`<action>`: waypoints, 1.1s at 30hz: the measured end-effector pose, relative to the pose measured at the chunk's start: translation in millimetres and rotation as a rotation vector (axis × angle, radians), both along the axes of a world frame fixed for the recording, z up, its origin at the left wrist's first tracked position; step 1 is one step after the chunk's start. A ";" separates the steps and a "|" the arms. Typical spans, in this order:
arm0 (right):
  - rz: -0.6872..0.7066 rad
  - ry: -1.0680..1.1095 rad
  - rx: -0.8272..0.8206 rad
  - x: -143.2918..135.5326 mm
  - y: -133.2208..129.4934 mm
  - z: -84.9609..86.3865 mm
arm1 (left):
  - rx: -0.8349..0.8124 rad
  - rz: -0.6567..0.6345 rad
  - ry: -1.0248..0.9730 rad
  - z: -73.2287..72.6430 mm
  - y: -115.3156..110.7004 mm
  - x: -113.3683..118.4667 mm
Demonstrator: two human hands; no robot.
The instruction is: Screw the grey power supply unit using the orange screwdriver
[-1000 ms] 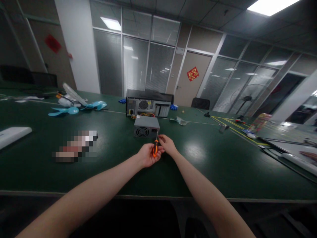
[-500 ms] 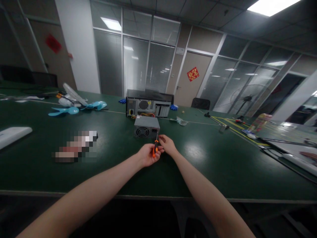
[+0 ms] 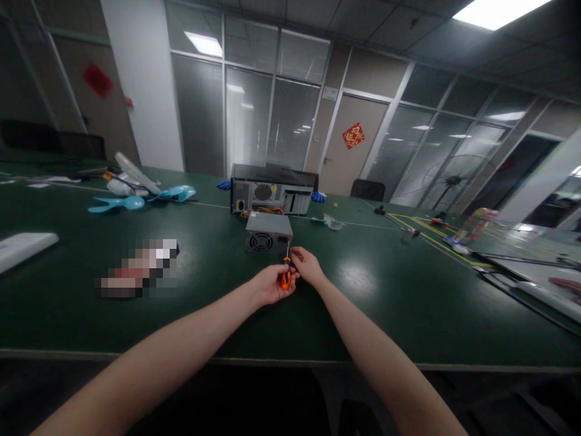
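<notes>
My left hand [image 3: 272, 284] is closed around the handle of an orange-and-black screwdriver [image 3: 285, 280], whose thin shaft points away from me. Beyond the shaft sits a grey computer power supply [image 3: 270, 227], fan grille facing me and socket at its right. The screwdriver's tip is at the lower right of that face; whether it touches cannot be told. Close by on the right, my right hand [image 3: 307, 264] has its fingers pinched together beside the shaft. What they hold, if anything, is too small to make out.
Behind the power supply, a computer case [image 3: 272, 191] lies on the green table [image 3: 218, 242], coloured cables between them. Blue fan blades [image 3: 172, 194] and white parts are at the left. A white object [image 3: 25, 249] lies at the far left edge; a small clear piece [image 3: 333, 222] is right of the case.
The screwdriver handle has turned slightly in my left hand and now shows more orange. My right hand stays in nearly the same place, and the power supply has not visibly moved.
</notes>
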State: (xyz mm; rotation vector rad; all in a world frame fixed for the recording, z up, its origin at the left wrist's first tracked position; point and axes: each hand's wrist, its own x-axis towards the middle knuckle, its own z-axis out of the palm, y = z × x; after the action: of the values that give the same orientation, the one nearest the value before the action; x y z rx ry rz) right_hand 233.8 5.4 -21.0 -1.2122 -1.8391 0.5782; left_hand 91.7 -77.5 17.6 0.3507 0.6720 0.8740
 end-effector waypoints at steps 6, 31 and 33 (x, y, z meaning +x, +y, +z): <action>-0.081 0.079 0.083 2.2 -6.4 11.0 | 0.156 0.094 0.123 1.2 -5.3 1.4; 0.006 0.103 -0.091 -12.5 -37.0 28.0 | -0.021 0.223 -0.003 1.0 -9.1 2.3; 0.016 0.104 -0.089 -12.5 -36.7 27.2 | -0.013 0.220 -0.016 -1.1 -6.1 1.1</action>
State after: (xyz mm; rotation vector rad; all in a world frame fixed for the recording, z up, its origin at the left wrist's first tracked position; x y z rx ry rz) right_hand 221.3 -31.3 6.2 -1.2031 -1.7532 0.7255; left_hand 92.7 -83.7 16.5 0.2610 0.7097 1.0798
